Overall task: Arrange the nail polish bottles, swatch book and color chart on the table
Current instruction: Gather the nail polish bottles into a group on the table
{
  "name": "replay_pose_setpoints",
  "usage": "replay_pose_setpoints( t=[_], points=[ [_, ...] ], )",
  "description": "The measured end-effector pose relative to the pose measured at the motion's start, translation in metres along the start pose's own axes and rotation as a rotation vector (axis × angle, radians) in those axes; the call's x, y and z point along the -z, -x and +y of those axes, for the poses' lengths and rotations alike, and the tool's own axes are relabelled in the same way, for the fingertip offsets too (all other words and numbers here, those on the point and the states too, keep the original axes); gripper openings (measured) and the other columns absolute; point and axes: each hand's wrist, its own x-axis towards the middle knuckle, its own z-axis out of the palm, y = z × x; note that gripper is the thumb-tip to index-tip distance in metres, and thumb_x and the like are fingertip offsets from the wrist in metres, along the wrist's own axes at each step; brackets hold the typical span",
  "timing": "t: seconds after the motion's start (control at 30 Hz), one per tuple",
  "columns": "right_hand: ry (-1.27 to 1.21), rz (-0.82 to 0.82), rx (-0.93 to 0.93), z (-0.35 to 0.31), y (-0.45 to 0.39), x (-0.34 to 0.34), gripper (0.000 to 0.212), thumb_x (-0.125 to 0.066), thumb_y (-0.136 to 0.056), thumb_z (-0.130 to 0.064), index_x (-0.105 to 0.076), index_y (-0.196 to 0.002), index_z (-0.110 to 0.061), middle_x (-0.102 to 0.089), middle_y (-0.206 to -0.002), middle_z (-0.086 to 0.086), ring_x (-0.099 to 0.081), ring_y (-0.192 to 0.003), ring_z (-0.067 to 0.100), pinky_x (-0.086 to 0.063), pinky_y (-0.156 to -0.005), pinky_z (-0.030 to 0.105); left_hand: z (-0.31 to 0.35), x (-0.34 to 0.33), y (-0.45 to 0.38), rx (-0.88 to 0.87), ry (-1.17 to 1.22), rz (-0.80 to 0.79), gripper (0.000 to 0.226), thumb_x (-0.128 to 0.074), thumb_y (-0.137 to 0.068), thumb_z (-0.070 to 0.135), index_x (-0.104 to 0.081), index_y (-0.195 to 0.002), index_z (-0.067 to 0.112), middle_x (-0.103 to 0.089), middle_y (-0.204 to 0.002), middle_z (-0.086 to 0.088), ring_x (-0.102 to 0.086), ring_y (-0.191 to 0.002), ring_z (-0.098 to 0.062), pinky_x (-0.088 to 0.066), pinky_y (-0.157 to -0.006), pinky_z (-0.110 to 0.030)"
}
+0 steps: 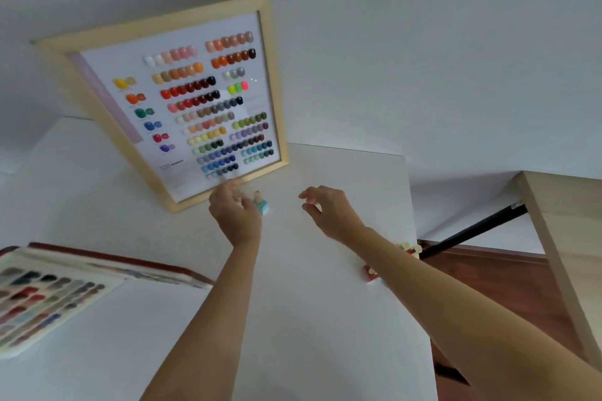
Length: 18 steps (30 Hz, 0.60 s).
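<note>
A wood-framed color chart with rows of painted nail tips leans against the wall at the back of the white table. My left hand reaches just in front of the frame's lower edge, fingers apart, right beside a small teal nail polish bottle that stands on the table; whether the fingers touch it is unclear. My right hand hovers to the right of the bottle, fingers curled and holding nothing. An open swatch book with a red cover lies at the left. A red bottle peeks out from under my right forearm.
More small bottles, pale green and red, sit near the table's right edge behind my right arm. A light wooden piece of furniture stands to the right, with a black bar and brown wooden floor between it and the table.
</note>
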Motion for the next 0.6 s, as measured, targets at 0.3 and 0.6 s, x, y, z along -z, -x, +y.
replay_pose_setpoints(
  t=[0.3, 0.6],
  points=[
    [-0.016, -0.117, -0.014, -0.044, -0.047, -0.06, 0.043, -0.057, -0.09, -0.012, -0.048, -0.132, -0.017, -0.058, -0.118, 0.014, -0.058, -0.104, 0.028, -0.048, -0.093, 0.037, -0.024, -0.007, -0.018, -0.028, -0.098, -0.139, 0.036, -0.05, -0.093, 0.002, -0.054, -0.128, 0.008, -0.058, -0.132, -0.011, -0.056, -0.122, -0.023, -0.048, -0.101, -0.034],
    [0.072, -0.087, -0.001, -0.044, -0.057, -0.081, 0.02, -0.057, -0.088, -0.003, -0.063, -0.105, -0.011, -0.063, -0.099, 0.013, -0.06, -0.083, 0.028, -0.048, -0.073, 0.03, -0.031, -0.004, -0.005, -0.029, -0.087, -0.126, 0.025, -0.06, -0.088, 0.003, -0.063, -0.113, 0.004, -0.069, -0.114, -0.014, -0.066, -0.105, -0.025, -0.045, -0.086, -0.022]
  ],
)
